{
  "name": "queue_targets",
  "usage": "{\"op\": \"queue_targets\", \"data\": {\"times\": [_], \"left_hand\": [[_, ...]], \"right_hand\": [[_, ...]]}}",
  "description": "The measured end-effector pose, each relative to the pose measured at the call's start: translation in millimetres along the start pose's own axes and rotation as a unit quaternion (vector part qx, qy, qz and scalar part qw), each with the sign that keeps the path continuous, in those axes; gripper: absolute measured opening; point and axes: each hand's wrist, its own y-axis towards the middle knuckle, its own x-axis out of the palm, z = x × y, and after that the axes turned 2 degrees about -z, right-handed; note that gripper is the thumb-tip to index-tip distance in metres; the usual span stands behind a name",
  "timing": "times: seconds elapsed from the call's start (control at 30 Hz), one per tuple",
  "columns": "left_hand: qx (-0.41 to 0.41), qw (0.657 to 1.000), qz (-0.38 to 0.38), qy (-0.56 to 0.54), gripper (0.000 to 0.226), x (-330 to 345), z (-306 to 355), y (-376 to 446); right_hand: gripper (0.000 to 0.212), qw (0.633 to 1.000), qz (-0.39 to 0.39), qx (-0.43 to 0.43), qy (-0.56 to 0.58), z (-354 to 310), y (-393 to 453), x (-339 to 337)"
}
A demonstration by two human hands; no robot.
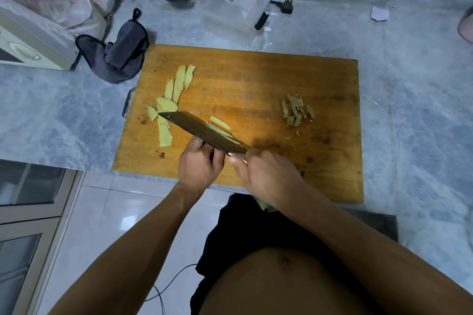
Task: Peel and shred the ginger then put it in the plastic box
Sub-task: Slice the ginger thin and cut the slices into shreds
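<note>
Two hands work over the rectangular wooden cutting board (256,79) on the grey marble worktop (409,84). The right hand (268,174) grips the ridged steel cleaver (202,133), fingers curled round its handle. The left hand (199,163) has fingers bent beside the blade; what they hold cannot be told. Pale yellow ginger slices (174,89) lie on the board's left; the clear plastic box (235,10) stands behind it.

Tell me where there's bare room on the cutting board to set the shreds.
Bare: cutting board centre, between ginger slices and peel pile; also the back strip near the plastic box. Crowded: front left, around cleaver, left hand, right hand.
</note>
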Motion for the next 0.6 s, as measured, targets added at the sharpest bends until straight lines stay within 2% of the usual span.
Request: {"op": "queue_targets", "data": {"times": [0.27,0.47,0.6], "left_hand": [[-0.008,1.000,-0.018,-0.003,0.035,1.6,-3.3,-0.4],[-0.006,1.000,-0.028,0.009,0.021,2.6,-4.2,-0.8],[-0.003,1.000,-0.005,0.004,0.036,0.1,-0.6,0.5]], "right_hand": [[0.056,1.000,-0.011,0.006,-0.009,-6.2,10.1,7.3],[0.053,0.999,-0.025,0.009,0.028,-11.4,18.2,-3.1],[0.051,1.000,-0.001,-0.015,0.012,-8.6,4.8,-9.5]]}}
